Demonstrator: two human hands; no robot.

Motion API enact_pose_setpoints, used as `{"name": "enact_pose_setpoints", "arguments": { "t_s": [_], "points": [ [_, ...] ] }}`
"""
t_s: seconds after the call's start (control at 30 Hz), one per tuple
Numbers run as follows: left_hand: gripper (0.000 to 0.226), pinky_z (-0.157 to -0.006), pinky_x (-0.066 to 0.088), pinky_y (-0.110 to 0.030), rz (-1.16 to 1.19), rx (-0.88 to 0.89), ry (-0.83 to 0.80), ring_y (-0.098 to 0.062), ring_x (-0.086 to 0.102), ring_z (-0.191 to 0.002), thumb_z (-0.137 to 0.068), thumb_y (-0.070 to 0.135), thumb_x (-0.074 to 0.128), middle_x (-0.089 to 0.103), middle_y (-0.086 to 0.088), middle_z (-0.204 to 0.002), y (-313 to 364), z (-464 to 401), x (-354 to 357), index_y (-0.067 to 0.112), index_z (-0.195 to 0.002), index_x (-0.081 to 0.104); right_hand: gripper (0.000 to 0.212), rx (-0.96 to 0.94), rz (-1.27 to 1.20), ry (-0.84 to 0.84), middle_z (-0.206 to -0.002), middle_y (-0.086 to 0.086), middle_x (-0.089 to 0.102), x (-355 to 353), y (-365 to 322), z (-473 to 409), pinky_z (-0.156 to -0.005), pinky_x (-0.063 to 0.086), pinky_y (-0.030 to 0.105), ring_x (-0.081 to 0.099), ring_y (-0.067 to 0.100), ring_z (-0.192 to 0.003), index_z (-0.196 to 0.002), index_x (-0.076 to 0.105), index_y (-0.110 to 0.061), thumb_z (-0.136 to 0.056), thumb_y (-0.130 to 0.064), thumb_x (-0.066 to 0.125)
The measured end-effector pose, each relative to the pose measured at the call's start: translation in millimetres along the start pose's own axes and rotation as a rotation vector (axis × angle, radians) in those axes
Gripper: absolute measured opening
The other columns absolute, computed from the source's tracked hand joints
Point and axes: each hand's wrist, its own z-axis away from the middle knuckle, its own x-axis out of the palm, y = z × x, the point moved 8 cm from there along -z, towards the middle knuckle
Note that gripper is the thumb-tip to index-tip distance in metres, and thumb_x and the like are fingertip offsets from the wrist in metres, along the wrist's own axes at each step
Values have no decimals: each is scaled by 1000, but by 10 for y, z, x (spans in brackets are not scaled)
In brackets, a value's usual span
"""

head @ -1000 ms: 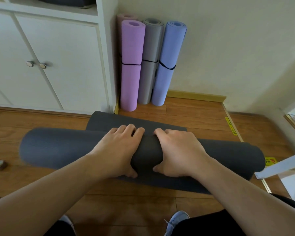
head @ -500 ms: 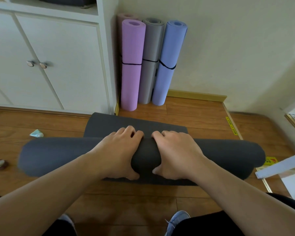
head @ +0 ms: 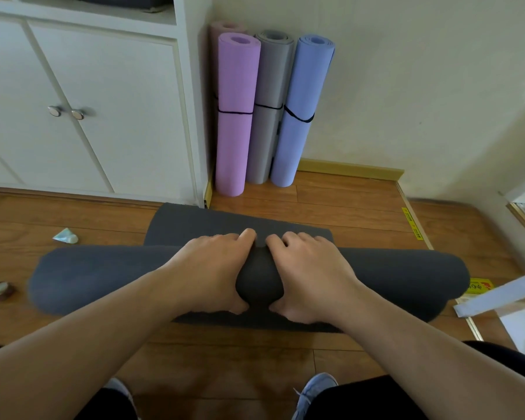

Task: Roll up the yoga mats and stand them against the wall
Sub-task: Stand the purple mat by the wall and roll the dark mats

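Observation:
A dark grey yoga mat [head: 391, 277] lies across the wooden floor, mostly rolled into a thick tube, with a short flat end [head: 194, 225] still spread toward the wall. My left hand [head: 208, 269] and my right hand [head: 311, 272] grip the roll at its middle, side by side, fingers over the top and thumbs underneath. Against the wall stand rolled mats: a purple mat [head: 235, 116], a grey mat [head: 270, 107] and a blue mat [head: 300, 113], each with a black strap. A pinkish mat [head: 222, 25] peeks out behind the purple one.
A white cupboard [head: 103, 116] with two knobs fills the left. A roll of tape [head: 0, 291] and a small tube [head: 65, 237] lie on the floor at left. A pale bar [head: 503, 294] and yellow sticker [head: 479, 287] sit at right. My shoes [head: 314, 389] are below.
The roll has moved forward toward the wall, taking in more of the flat end. My hands came closer together on it. The small tube on the floor came into view.

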Motion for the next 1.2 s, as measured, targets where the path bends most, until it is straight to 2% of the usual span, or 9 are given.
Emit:
{"name": "enact_pose_setpoints", "arguments": {
  "t_s": [0.13,0.23,0.4,0.53,0.7,0.83,0.93,1.03,1.2],
  "points": [
    [108,-109,45,-37,-151,66,110,-16,46,-126,-62,71,84,43,8,-139,87,17,59,30,-147,31,91,68,-81,-72,-118,-6,61,4,108,-9,-87,57,42,62,19,-106,-138,44,-29,-68,-72,83],
    [99,-103,48,-36,-169,55,110,-16,52,-120,-64,67,87,49,9,-133,107,-22,54,29,-141,37,89,68,-119,-104,-115,-8,60,46,88,-3,-86,57,41,62,18,-104,-133,44,-31,-65,-73,82],
    [90,-86,54,-33,-55,6,33,-13,60,-104,-63,64,89,57,14,-118,16,-35,-31,32,-129,37,111,-4,15,-20,-141,4,44,-19,-63,52,-113,40,44,45,27,-131,-151,29,-22,-67,-64,89],
    [91,-88,57,-36,3,-30,-20,-12,60,-103,-63,65,90,58,14,-116,-16,-23,17,34,-128,34,100,-2,4,-48,-131,3,56,-3,-34,-17,-100,50,42,57,25,-120,-144,37,-22,-69,-62,89],
    [117,-113,44,-38,-103,20,58,-17,47,-130,-59,71,89,43,8,-142,45,33,105,28,-150,29,93,37,-44,-117,-118,-5,62,26,34,-41,-87,57,42,62,21,-106,-138,44,-27,-68,-73,83],
    [98,-98,54,-39,-95,-1,62,-16,58,-113,-59,60,94,56,10,-126,89,-11,88,29,-132,36,90,47,-91,-126,-118,-4,61,55,35,-21,-86,54,39,63,21,-107,-133,44,-27,-67,-73,83],
    [93,-86,59,-39,-42,-20,27,-15,63,-102,-59,58,95,59,12,-115,36,-27,32,30,-125,35,99,-23,5,-26,-134,3,51,-21,-71,37,-104,45,41,52,26,-123,-142,38,-21,-68,-67,86],
    [97,-87,59,-37,16,-30,-49,-13,61,-103,-61,63,92,59,13,-116,-9,-26,43,32,-131,32,109,-30,51,-52,-138,5,47,19,-126,38,-110,44,45,49,28,-128,-149,32,-20,-67,-63,90],
    [100,-100,53,-36,25,-5,-42,-13,54,-118,-61,67,89,50,15,-129,-19,18,105,36,-139,32,97,-28,-15,-49,-127,1,59,5,-62,-11,-96,52,42,59,24,-116,-143,39,-22,-70,-64,87]
  ]
}}
